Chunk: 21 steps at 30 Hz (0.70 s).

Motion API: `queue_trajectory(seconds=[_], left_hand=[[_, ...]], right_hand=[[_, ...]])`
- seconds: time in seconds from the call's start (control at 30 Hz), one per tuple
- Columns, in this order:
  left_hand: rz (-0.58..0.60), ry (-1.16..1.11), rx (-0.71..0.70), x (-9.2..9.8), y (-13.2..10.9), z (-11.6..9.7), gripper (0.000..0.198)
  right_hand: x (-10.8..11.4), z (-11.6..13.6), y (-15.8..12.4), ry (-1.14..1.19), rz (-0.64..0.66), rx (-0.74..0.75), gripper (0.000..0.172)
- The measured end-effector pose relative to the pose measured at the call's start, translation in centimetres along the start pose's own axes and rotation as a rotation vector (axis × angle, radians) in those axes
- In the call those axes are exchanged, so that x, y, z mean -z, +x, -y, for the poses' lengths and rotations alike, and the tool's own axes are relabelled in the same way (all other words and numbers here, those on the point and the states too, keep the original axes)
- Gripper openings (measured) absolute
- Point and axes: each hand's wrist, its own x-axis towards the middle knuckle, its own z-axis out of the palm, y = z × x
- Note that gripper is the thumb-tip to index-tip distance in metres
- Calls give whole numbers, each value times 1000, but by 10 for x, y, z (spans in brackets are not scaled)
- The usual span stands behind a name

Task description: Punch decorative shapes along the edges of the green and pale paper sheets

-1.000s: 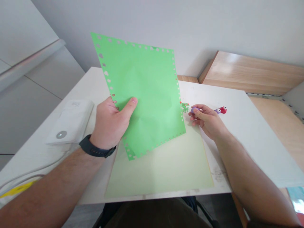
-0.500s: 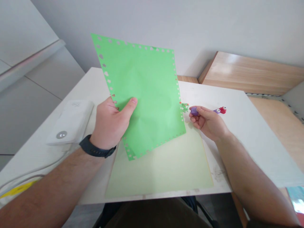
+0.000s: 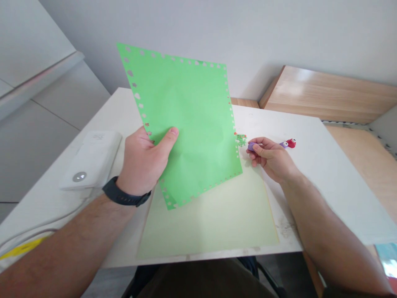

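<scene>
A sheet of green paper [image 3: 192, 120] is held up and tilted over the desk, small shapes punched out along its edges. My left hand [image 3: 147, 159] grips its left edge, thumb on the front face and fingers behind, mostly hidden. Beyond the paper's right edge, my right hand [image 3: 271, 159] pinches a small purple craft punch [image 3: 252, 146] between thumb and fingers, apart from the sheet. Green and orange paper cut-outs [image 3: 241, 140] lie in a small pile between the sheet and that hand. Behind the right hand show a red punch [image 3: 291, 143] and a purple punch [image 3: 283, 145], both with eyes.
Under the paper lies a pale green mat [image 3: 211, 231] on the white desk [image 3: 328, 186]. A white device [image 3: 93, 159] with a cable stands at the left, near a yellow object [image 3: 23, 248]. A wooden shelf [image 3: 325, 93] is at the back right.
My right hand has turned the purple punch slightly, the thumb shifting over it. The green paper has drifted a little to the left in view, still in my left hand.
</scene>
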Motion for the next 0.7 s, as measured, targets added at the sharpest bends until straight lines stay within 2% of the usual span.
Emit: queue_trajectory(seconds=[0.43,0.7], left_hand=[[1,26,-17,1,1,-1,34],[2,-7,7,0,0,-1,33]], right_hand=[[-5,0,0,-73,-45,27,36],[-4,0,0,68,24,32,23]])
